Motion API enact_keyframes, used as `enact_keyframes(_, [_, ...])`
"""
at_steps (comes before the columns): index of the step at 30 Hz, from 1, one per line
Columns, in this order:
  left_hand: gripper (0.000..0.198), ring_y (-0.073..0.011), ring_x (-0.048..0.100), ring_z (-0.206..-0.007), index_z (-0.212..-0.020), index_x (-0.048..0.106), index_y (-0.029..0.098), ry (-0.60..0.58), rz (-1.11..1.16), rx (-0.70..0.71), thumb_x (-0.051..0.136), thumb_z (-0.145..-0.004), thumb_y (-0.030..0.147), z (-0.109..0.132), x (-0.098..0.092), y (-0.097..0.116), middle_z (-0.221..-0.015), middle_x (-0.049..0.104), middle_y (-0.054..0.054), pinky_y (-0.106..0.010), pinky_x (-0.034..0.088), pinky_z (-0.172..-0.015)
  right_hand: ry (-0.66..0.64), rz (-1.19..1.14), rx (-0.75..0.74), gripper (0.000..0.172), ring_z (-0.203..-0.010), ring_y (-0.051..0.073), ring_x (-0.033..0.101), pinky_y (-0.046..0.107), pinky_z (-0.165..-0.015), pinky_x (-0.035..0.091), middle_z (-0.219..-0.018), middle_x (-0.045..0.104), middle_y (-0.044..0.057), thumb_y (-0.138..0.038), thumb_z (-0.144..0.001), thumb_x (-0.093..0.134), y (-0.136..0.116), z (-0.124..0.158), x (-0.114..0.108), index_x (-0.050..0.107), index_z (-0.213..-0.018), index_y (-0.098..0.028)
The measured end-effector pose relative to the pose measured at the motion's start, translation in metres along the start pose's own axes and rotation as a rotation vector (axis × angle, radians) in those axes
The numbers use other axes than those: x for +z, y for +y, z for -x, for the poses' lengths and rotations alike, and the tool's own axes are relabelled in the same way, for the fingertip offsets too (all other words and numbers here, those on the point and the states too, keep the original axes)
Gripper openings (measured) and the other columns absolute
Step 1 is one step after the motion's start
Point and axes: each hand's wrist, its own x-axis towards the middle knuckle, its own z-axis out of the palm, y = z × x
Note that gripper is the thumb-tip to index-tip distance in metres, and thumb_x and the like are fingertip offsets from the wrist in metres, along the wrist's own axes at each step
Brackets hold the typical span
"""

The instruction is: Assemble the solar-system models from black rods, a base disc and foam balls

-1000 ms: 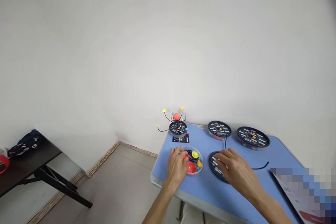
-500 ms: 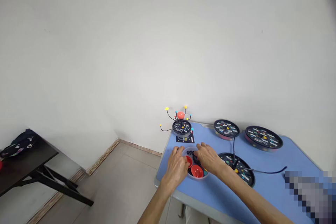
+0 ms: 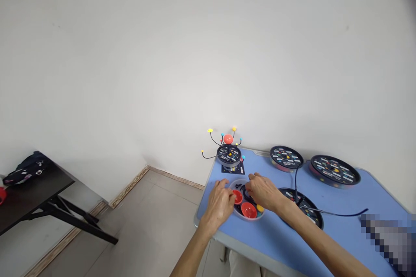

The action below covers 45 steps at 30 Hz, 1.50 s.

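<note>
Here the curled left hand (image 3: 219, 207) rests at the near rim of a clear tray (image 3: 247, 219), the curled right hand (image 3: 264, 192) over it; red domes (image 3: 248, 210) and a black disc (image 3: 239, 211) lie inside, any grip impossible to tell.

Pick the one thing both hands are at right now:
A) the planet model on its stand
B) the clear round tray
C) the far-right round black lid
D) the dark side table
B. The left hand and right hand are both at the clear round tray, which holds red half-domes.
</note>
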Motion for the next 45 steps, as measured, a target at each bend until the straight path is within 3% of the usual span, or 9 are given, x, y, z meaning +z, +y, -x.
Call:
enact_keyframes(4, [0.023, -0.0296, 0.057, -0.12, -0.093, 0.075, 0.016, -0.009, 0.097, -0.01, 0.053, -0.087, 0.013, -0.001, 0.0, 0.0, -0.125, 0.064, -0.015, -0.042, 0.046, -0.102, -0.02, -0.009, -0.019, 0.016, -0.101, 0.034, 0.064, 0.035, -0.076, 0.047, -0.099, 0.072, 0.019, -0.012, -0.082, 0.062, -0.008, -0.001, 0.003, 0.077, -0.086, -0.013])
enact_keyframes(10, [0.032, -0.0227, 0.063, -0.109, -0.103, 0.071, 0.021, 0.023, 0.31, 0.044, 0.047, -0.087, 0.008, -0.002, 0.002, -0.008, -0.117, 0.067, -0.009, -0.036, 0.051, -0.095, -0.018, -0.063, 0.026, 0.028, -0.099, 0.03, 0.066, 0.032, -0.076, 0.044, -0.097, 0.073, 0.019, 0.002, -0.079, 0.053, -0.01, -0.01, 0.01, 0.076, -0.084, -0.013])
enact_keyframes(16, [0.031, -0.0214, 0.065, -0.097, -0.106, 0.069, 0.022, 0.059, 0.439, 0.06, 0.046, -0.087, 0.01, 0.001, 0.004, -0.021, -0.111, 0.069, -0.007, -0.036, 0.053, -0.086, 0.033, -0.229, 0.115, 0.028, -0.081, 0.021, 0.068, 0.027, -0.062, 0.038, -0.092, 0.075, 0.01, -0.005, -0.078, 0.05, 0.007, -0.011, 0.006, 0.075, -0.076, -0.018])
enact_keyframes(24, [0.031, -0.0261, 0.059, -0.119, -0.095, 0.072, 0.022, 0.035, 0.353, -0.006, 0.047, -0.085, 0.007, 0.006, -0.003, -0.016, -0.13, 0.061, -0.01, -0.044, 0.046, -0.102, 0.103, -0.405, 0.166, 0.026, -0.074, 0.019, 0.063, 0.027, -0.058, 0.032, -0.083, 0.074, 0.008, -0.008, -0.074, 0.05, 0.018, -0.008, 0.004, 0.074, -0.069, -0.019])
enact_keyframes(29, [0.026, -0.0258, 0.058, -0.119, -0.095, 0.072, 0.021, 0.01, 0.329, 0.007, 0.049, -0.087, 0.011, 0.007, -0.001, -0.009, -0.129, 0.061, -0.012, -0.043, 0.048, -0.102, 0.11, -0.506, 0.123, 0.024, -0.068, 0.016, 0.06, 0.025, -0.059, 0.034, -0.079, 0.073, 0.005, -0.009, -0.072, 0.05, 0.022, -0.008, 0.007, 0.071, -0.065, -0.019])
enact_keyframes(36, [0.036, -0.0294, 0.049, -0.128, -0.118, 0.066, 0.018, 0.192, 0.187, 0.074, 0.043, -0.091, 0.01, -0.006, 0.01, 0.003, -0.14, 0.052, -0.016, -0.05, 0.047, -0.103, 0.131, -0.615, 0.079, 0.022, -0.063, 0.015, 0.054, 0.025, -0.059, 0.037, -0.069, 0.068, 0.002, -0.011, -0.071, 0.048, 0.02, -0.003, 0.003, 0.066, -0.062, -0.019])
enact_keyframes(38, [0.036, -0.0286, 0.048, -0.128, -0.113, 0.068, 0.021, 0.185, 0.153, 0.136, 0.044, -0.09, 0.008, -0.014, 0.01, 0.007, -0.14, 0.052, -0.013, -0.048, 0.047, -0.102, 0.134, -0.643, 0.068, 0.02, -0.062, 0.015, 0.053, 0.024, -0.058, 0.037, -0.067, 0.067, 0.001, -0.013, -0.071, 0.049, 0.019, -0.003, 0.003, 0.066, -0.062, -0.019])
enact_keyframes(42, [0.032, -0.0269, 0.052, -0.122, -0.086, 0.074, 0.021, 0.148, 0.143, 0.147, 0.046, -0.089, 0.007, -0.026, 0.009, 0.007, -0.13, 0.061, -0.01, -0.043, 0.049, -0.1, 0.164, -0.675, 0.09, 0.025, -0.063, 0.016, 0.056, 0.025, -0.059, 0.038, -0.066, 0.068, 0.002, -0.015, -0.075, 0.047, 0.021, -0.003, 0.006, 0.069, -0.065, -0.018])
enact_keyframes(45, [0.025, -0.0266, 0.055, -0.12, -0.088, 0.075, 0.02, 0.186, 0.278, 0.078, 0.051, -0.089, 0.011, -0.028, 0.009, 0.001, -0.124, 0.065, -0.011, -0.042, 0.048, -0.101, 0.221, -0.689, 0.113, 0.029, -0.07, 0.021, 0.061, 0.03, -0.065, 0.041, -0.074, 0.072, 0.008, -0.015, -0.078, 0.046, 0.021, 0.0, 0.007, 0.075, -0.079, -0.017])
